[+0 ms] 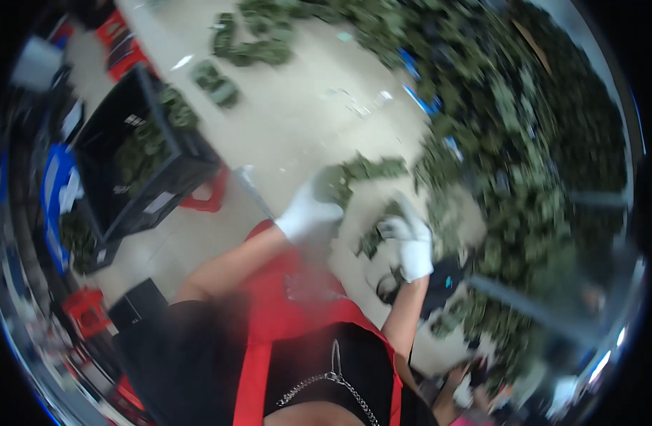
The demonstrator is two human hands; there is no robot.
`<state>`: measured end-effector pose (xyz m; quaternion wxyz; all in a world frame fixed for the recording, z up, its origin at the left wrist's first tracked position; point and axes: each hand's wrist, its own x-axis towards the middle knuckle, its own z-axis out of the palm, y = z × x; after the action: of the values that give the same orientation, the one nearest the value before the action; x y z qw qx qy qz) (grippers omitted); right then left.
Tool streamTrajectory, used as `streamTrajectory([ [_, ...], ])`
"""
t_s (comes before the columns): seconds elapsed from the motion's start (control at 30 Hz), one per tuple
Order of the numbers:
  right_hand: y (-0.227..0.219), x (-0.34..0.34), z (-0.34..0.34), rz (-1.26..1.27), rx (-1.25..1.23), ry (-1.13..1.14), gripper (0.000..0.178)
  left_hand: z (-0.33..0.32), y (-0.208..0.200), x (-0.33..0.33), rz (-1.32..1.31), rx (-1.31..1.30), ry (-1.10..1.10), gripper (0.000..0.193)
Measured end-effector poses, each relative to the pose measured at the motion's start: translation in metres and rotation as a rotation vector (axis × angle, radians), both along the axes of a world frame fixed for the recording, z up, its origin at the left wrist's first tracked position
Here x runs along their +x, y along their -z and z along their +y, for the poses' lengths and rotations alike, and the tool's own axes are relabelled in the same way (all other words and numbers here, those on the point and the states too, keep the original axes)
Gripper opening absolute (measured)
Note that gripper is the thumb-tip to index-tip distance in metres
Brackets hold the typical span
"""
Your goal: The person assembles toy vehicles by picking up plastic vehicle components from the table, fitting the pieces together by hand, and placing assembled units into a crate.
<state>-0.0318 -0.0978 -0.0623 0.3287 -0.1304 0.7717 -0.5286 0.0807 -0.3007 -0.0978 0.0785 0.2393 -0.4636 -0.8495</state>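
My left hand [306,216], in a white glove, is closed on a dark green piece [337,186] at the near side of the pale table [305,128]. The piece is blurred, and its exact kind does not show. To the right, my right hand [411,248], also white-gloved, has its fingers stretched out and apart. It is over the table, close to a small dark green piece [369,243]. A short row of similar green pieces [376,167] lies just beyond both hands.
A big heap of green pieces [496,121] covers the table's right side, with blue strips [420,101] among them. At the left, a black crate [120,170] holds more green pieces, near a red stool [207,193]. A grey bar [532,305] crosses at lower right.
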Motion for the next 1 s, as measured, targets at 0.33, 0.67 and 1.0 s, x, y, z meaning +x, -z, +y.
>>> streamTrajectory([
  [0.33, -0.047, 0.070, -0.011, 0.488, 0.453, 0.298, 0.031, 0.064, -0.028, 0.010, -0.008, -0.228, 0.268, 0.056],
  [0.67, -0.043, 0.082, 0.016, 0.545, 0.312, 0.417, 0.014, 0.090, -0.030, 0.013, -0.036, -0.045, 0.344, 0.055],
  [1.0, -0.023, 0.090, 0.012, 0.607, 0.280, 0.456, 0.013, 0.112, -0.013, 0.022, 0.045, 0.279, 0.114, 0.033],
])
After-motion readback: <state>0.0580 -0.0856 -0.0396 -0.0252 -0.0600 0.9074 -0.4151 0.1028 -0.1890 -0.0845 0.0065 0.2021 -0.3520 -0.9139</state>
